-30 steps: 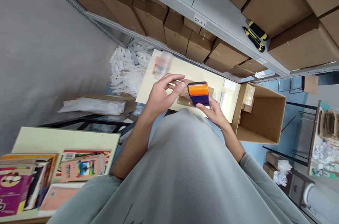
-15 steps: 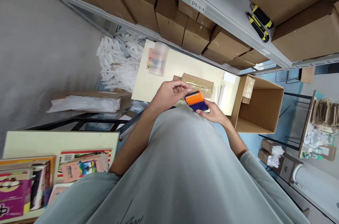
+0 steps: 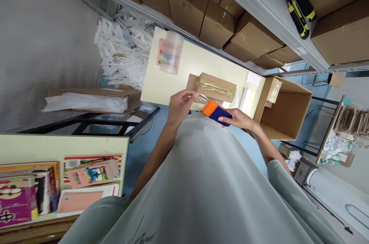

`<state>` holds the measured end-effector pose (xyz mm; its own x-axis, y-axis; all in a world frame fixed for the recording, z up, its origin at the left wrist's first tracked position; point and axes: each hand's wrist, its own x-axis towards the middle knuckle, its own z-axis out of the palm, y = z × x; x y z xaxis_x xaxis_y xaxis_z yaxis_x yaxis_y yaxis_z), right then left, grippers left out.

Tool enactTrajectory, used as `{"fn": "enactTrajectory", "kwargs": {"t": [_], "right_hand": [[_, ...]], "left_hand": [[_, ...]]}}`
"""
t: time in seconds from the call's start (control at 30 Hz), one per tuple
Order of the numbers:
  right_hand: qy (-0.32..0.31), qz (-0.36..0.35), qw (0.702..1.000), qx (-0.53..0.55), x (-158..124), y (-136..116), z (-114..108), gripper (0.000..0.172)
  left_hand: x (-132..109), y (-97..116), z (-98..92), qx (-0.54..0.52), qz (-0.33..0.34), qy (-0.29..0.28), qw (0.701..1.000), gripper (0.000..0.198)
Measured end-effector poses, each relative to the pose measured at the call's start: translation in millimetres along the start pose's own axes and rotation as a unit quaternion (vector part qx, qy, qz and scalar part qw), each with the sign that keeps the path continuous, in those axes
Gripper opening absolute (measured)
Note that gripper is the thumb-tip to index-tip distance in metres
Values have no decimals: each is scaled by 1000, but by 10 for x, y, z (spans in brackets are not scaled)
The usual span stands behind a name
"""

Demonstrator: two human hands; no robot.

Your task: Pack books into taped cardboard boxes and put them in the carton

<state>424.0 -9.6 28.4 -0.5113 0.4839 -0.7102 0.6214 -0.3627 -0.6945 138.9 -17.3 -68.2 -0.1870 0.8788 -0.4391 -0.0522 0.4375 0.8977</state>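
Note:
My right hand (image 3: 240, 118) is wrapped round an orange and dark blue tape dispenser (image 3: 219, 114), held low in front of my shirt. A thin, clear, shiny strip (image 3: 202, 98), seemingly tape, stretches from its orange end to my left hand (image 3: 181, 106), whose thumb and fingers pinch it. Just beyond both hands, a small brown carton (image 3: 217, 84) with shiny yellowish tape across it lies on the cream table (image 3: 198, 56). Part of the carton's near side is hidden by the strip and the dispenser.
A clear plastic roll (image 3: 172, 52) stands over a pink booklet at the table's left. To the right are a white roll (image 3: 245, 99) and a large open carton (image 3: 294, 102). A shelf (image 3: 259, 13) with boxes and two box cutters (image 3: 298, 19) runs above. Books (image 3: 17, 198) lie lower left.
My left hand has drawn away to the left from the dispenser, and a clear strip now shows between them. The dispenser has turned and shifted slightly right. The whole view has shifted too.

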Motion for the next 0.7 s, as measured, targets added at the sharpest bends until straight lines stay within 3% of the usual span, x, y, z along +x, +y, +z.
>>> {"fn": "enactTrajectory", "kwargs": {"t": [0.07, 0.13, 0.23, 0.4, 0.53, 0.7], "right_hand": [[-23, 61, 998, 3, -88, -9, -201, 64], [-32, 100, 994, 8, -146, -10, -422, 68], [-25, 113, 993, -6, -130, -38, -764, 69], [-53, 120, 990, -53, 130, -117, -1237, 66], [-84, 129, 984, -85, 418, -40, -1422, 68], [-111, 151, 978, -95, 702, 182, -1458, 72]], "left_hand": [[135, -21, -120, -25, -3, 74, 997, 29], [286, -60, -204, -45, -11, 107, 993, 25], [469, -171, -174, -77, -44, 89, 992, 22], [611, -406, 96, -147, -104, 90, 980, 22], [654, -540, 209, -174, -121, 120, 970, 24], [636, -666, 228, -150, -120, 144, 971, 25]]}}
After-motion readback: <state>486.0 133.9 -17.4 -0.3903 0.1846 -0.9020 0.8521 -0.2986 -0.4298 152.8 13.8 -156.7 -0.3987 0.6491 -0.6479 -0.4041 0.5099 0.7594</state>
